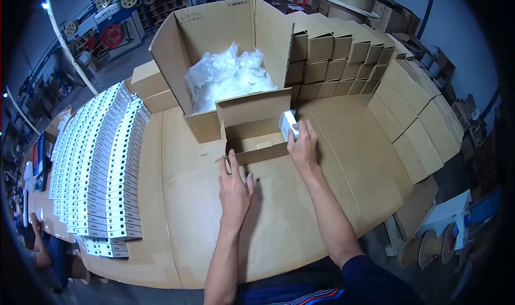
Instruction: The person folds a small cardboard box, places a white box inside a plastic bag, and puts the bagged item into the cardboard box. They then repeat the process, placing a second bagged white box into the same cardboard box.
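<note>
An open cardboard box stands in front of me with its lid flap raised at the back. At its right end my right hand grips a small white box, which is partly inside the carton and partly hidden by my fingers. Fingers apart, my left hand rests its fingertips at the carton's front left corner and holds nothing. Directly behind the carton is a large open cardboard box with clear plastic bags heaped in it.
Stacked rows of small white boxes fill the table's left side. Closed brown cartons are piled at the back right, with more cartons at the right edge. Another person's arm shows at far left. Spools sit below the table's right edge.
</note>
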`<state>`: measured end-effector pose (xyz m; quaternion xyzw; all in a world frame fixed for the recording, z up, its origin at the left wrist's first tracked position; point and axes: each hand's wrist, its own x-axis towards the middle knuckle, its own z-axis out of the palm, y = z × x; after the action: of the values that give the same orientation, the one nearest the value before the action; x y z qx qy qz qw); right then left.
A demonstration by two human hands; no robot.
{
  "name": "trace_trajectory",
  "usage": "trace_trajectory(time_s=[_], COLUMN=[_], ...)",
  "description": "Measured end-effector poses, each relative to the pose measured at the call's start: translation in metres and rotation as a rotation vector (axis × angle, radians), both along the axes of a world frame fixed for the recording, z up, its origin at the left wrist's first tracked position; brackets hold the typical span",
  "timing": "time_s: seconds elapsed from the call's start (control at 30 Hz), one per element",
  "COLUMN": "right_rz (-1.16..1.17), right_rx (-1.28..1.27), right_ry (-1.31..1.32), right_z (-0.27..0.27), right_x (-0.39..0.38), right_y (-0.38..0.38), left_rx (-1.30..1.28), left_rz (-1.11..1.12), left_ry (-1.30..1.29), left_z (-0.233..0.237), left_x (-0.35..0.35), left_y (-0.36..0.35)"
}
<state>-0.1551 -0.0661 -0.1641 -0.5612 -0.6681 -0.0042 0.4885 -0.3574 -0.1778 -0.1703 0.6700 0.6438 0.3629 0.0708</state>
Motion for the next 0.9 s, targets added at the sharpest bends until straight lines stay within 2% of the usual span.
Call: trace_trajectory(time_s=[0.17,0.27,0.33,0.43,0.47,0.53,0.63,0.73,0.87,0.9], right_rz=[-0.137,-0.133,-0.146,-0.24,-0.289,-0.28,0.121,0.521,1.055,1.108], right_rx=[-0.051,-0.065,-0.22,-0.333,-0.326,-0.147,0.042,-0.015,-0.128,-0.112], right_ry=[0.046,0.086,-0.01,-0.26,-0.373,-0.253,-0.085,-0.106,-0.299,-0.369], right_z=[-0.011,-0.016,-0.011,-0.017,-0.014,0.002,0.028,0.042,0.016,0.014], right_x=[-0.008,-0.008,-0.005,-0.006,-0.01,-0.032,-0.079,-0.148,-0.223,-0.241], right_y=[-0.002,-0.007,-0.023,-0.037,-0.041,-0.054,-0.084,-0.123,-0.146,-0.153], left_rx=[-0.029,-0.004,-0.019,0.002,0.014,0.053,0.114,0.124,0.166,0.173], left_rz=[-0.011,-0.014,-0.064,-0.041,-0.032,0.019,0.159,0.318,0.475,0.511], left_ry=[-0.003,-0.016,-0.143,-0.131,-0.145,-0.158,-0.154,-0.144,0.0,0.03], left_z=[0.001,0.004,0.004,0.019,0.022,0.027,0.032,0.027,0.017,0.018], left_x=[-0.003,-0.005,-0.01,-0.022,-0.029,-0.051,-0.09,-0.131,-0.184,-0.195], left_y=[0.0,-0.001,-0.004,-0.037,-0.053,-0.086,-0.14,-0.186,-0.225,-0.229])
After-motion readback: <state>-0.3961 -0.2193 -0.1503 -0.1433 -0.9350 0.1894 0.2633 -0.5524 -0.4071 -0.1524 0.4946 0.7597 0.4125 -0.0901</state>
